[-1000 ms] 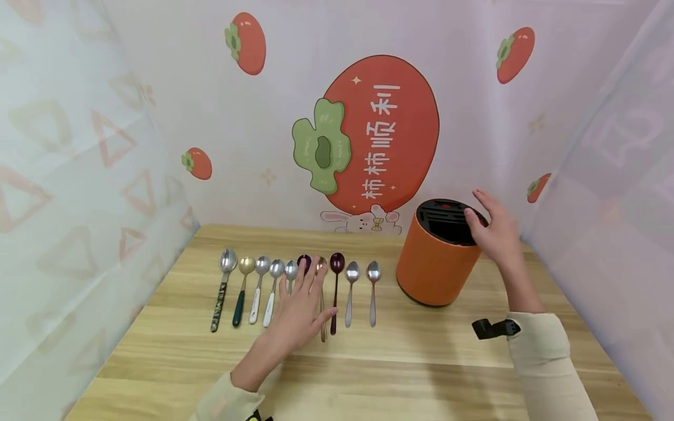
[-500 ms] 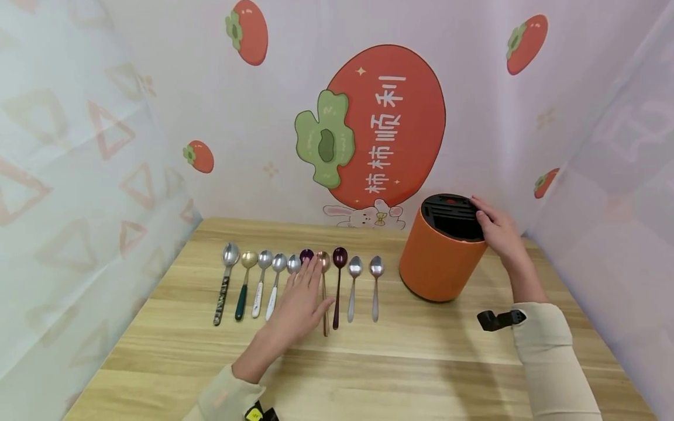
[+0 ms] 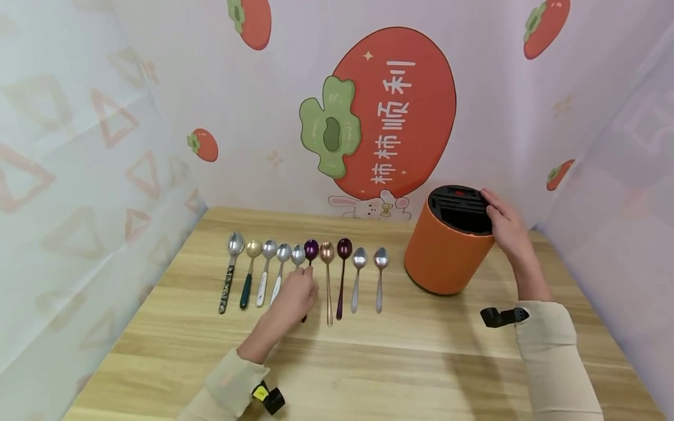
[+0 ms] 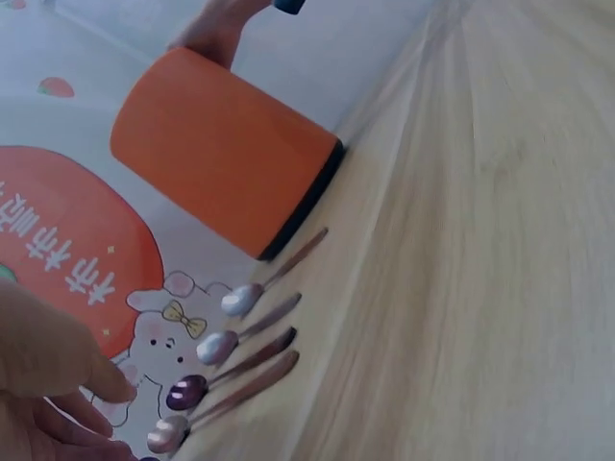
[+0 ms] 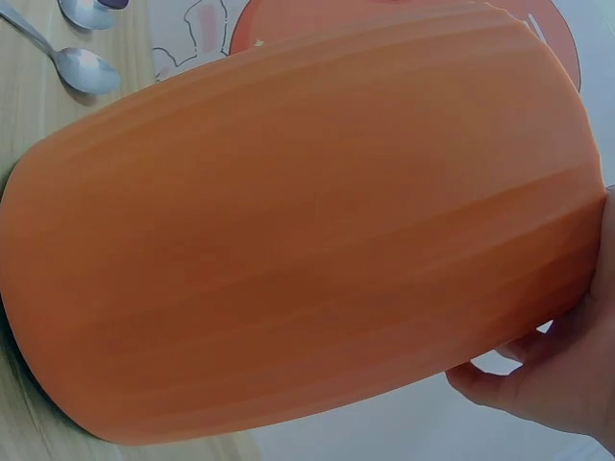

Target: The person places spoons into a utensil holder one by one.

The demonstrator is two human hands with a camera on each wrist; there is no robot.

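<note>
My left hand (image 3: 295, 291) bends over the row of spoons, fingertips at the neck of a purple spoon (image 3: 311, 249). Part of that spoon's handle is hidden under the hand, and I cannot tell whether the fingers pinch it. Just left of it lies a silver spoon (image 3: 298, 254), its lower part also covered. In the left wrist view, the left thumb and fingers stand apart close by the spoon bowls. My right hand (image 3: 509, 234) grips the upper right side of an orange cylindrical knife block (image 3: 444, 257), which has a slotted black top. Its fingers wrap the rim.
To the left lie a patterned-handle spoon (image 3: 231, 263), a green-handled gold spoon (image 3: 254, 249) and white-handled spoons (image 3: 269, 250). On the right are a copper spoon (image 3: 327, 252), a dark red spoon (image 3: 344, 249) and two silver spoons (image 3: 360, 259). A printed cloth wall (image 3: 253, 99) stands behind the wooden table (image 3: 368, 374).
My left hand went from spread fingers above the spoons to bent fingers at the purple spoon. My right hand settled onto the knife block's rim. The head view tilted slightly downward.
</note>
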